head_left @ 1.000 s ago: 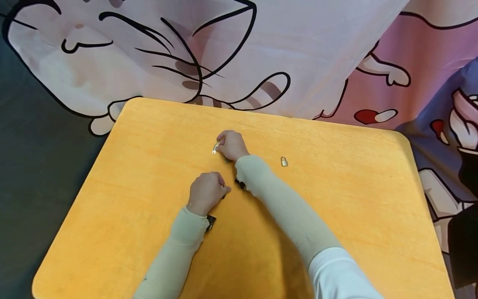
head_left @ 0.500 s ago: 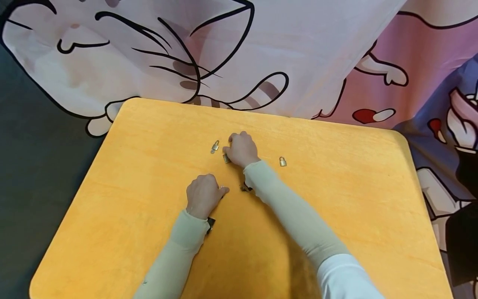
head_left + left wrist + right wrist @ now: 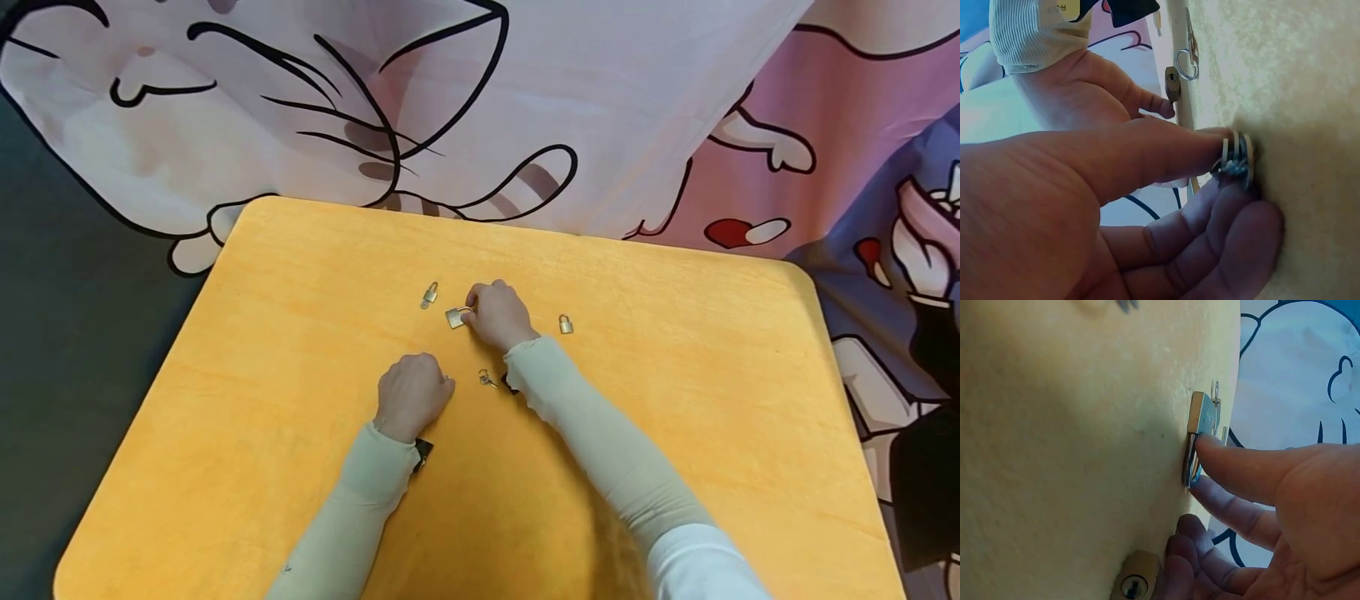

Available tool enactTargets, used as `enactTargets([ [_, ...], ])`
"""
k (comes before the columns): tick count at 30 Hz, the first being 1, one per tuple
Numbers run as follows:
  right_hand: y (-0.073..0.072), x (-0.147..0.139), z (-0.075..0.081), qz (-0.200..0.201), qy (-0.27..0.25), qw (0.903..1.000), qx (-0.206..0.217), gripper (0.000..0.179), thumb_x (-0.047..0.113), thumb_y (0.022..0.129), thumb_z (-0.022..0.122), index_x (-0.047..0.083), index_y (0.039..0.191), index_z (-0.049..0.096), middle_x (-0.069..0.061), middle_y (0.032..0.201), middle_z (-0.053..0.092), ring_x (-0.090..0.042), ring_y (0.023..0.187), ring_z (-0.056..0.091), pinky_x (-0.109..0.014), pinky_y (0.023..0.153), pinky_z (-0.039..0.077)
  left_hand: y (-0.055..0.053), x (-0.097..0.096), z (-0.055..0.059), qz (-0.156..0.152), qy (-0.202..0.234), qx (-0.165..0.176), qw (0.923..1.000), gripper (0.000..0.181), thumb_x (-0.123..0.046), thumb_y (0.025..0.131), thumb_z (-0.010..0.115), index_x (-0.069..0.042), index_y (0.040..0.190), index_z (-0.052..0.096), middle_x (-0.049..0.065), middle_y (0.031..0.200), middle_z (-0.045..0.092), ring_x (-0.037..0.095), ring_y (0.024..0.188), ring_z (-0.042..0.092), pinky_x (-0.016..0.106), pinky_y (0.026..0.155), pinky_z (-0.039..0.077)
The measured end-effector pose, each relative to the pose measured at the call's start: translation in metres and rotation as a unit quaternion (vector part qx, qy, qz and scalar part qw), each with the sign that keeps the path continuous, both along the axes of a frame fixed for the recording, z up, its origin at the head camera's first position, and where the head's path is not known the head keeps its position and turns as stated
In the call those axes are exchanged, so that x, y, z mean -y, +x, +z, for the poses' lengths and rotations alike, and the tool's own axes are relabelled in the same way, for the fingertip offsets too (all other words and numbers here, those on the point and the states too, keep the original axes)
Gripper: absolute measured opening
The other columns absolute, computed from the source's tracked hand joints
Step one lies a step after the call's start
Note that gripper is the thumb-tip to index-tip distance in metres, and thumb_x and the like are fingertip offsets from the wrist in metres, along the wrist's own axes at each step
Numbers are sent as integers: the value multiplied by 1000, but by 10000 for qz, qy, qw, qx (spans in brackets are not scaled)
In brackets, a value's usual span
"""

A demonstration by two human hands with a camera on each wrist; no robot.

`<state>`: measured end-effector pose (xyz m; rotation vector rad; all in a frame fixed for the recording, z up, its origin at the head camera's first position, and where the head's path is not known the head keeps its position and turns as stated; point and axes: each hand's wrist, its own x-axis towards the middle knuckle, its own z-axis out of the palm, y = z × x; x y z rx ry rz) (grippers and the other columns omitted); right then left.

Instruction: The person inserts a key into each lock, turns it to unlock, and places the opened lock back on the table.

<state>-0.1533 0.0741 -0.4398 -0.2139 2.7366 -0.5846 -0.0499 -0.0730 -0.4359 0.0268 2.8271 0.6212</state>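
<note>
My right hand pinches the shackle of a brass padlock between thumb and fingertips, low over the yellow table. In the right wrist view this padlock stands on edge, its shackle toward the fingers. My left hand rests nearer the front with fingers curled. The left wrist view shows its thumb and fingers pinching a small bunch of keys, partly hidden by the fingers. Left of the right hand lies another padlock with a small round piece at its bottom. A smaller padlock lies to the right.
A ring with keys lies on the table between the two forearms. A patterned curtain hangs behind the table's far edge. At the right edge of the head view is a dark shape.
My right hand has let go of the left padlock, moved right and slightly nearer, and taken the middle padlock by its shackle, turning it. My left hand has stayed nearly in place.
</note>
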Motion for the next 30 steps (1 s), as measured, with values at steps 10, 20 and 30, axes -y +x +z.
enactTargets([
  [10,1,-4,-6,102,-1223,9923,-174,8,10,92,74,11,90,66,-3,84,63,-19,77,57,-31,71,47,-1,2,2,-99,346,-596,9976,48,-5,79,60,-21,44,32,-10,44,19,10,40,18,26,38,15],
  [20,5,-12,-10,690,-1913,9789,206,16,13,90,77,14,106,77,4,87,71,-12,80,63,-28,76,51,-11,5,-3,224,609,-907,9938,20,-10,85,67,-13,65,65,-2,56,57,13,44,48,29,42,40],
  [30,15,-12,-9,1245,-2081,9701,12,14,19,93,75,14,105,80,3,99,74,-12,94,65,-28,85,52,-16,7,-8,430,803,-1026,9905,15,-13,89,64,-9,76,70,4,68,66,19,53,57,36,51,49],
])
